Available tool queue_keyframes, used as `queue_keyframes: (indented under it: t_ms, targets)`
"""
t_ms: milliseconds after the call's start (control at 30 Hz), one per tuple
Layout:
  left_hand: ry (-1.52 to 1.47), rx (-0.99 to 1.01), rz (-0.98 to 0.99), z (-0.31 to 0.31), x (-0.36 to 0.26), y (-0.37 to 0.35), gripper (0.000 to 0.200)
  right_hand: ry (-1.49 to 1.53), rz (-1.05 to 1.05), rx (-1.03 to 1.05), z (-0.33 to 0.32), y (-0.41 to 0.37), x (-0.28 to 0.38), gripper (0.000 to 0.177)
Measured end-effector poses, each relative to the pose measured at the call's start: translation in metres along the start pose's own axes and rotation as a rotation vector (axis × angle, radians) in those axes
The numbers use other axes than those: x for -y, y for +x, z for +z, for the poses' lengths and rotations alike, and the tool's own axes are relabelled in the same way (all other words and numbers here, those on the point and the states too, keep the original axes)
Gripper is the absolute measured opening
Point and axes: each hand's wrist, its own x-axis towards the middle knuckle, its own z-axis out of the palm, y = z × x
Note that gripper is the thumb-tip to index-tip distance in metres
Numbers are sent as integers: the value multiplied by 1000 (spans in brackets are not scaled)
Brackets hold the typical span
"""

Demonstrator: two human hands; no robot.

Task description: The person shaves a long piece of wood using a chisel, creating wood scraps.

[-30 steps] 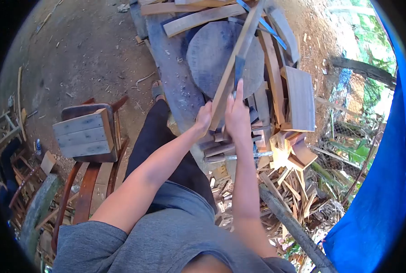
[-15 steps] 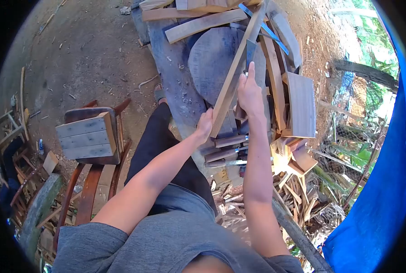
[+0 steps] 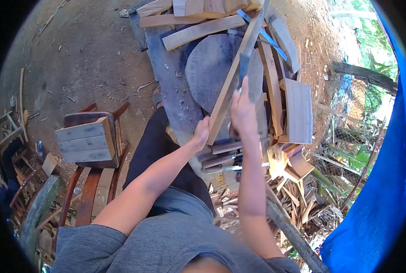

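My left hand (image 3: 202,133) is closed around the near end of a long wooden strip (image 3: 230,84), which slants up and away across the bench. In my right hand (image 3: 244,111) is a chisel (image 3: 244,66) with a flat metal blade and a brown handle. My index finger stretches along the tool toward the blade, which lies against the strip's right side. Whether the edge is cutting cannot be seen. Beneath the strip sits a round wooden disc (image 3: 207,68) on the worn workbench (image 3: 168,77).
Wooden pieces (image 3: 203,32) lie at the bench's far end, near a thin blue strip (image 3: 272,42). Several brown-handled tools (image 3: 219,161) rest near me. Right of them stand a wooden block (image 3: 299,111) and scraps (image 3: 298,195). A chair (image 3: 89,136) is at left, a blue tarp (image 3: 375,204) at right.
My right hand and the chisel have drawn back toward me along the strip. My left hand keeps its hold, and the whole view has shifted slightly.
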Motion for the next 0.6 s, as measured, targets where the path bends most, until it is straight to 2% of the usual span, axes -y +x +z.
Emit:
queue_keyframes:
  t_ms: [67,133,267,400,433,533,600]
  targets:
    - [11,-33,-15,0,-3,-1,41,-10,12,47,3,-11,1,58]
    - [42,-85,-2,0,5,2,49,-4,92,137,-2,-17,5,59]
    - [-15,22,-100,2,-2,9,47,-45,27,75,-2,-9,-7,58]
    - [-44,-49,-63,7,-12,-7,43,-5,17,47,15,-36,-5,58]
    - [-64,-74,-41,8,-15,-13,41,7,67,86,18,-47,-4,59]
    - [-54,-7,-68,1,-5,-11,41,-38,1,32,15,-26,-14,59]
    - [-59,17,-91,2,-8,-12,41,23,-4,-26,3,26,-7,58]
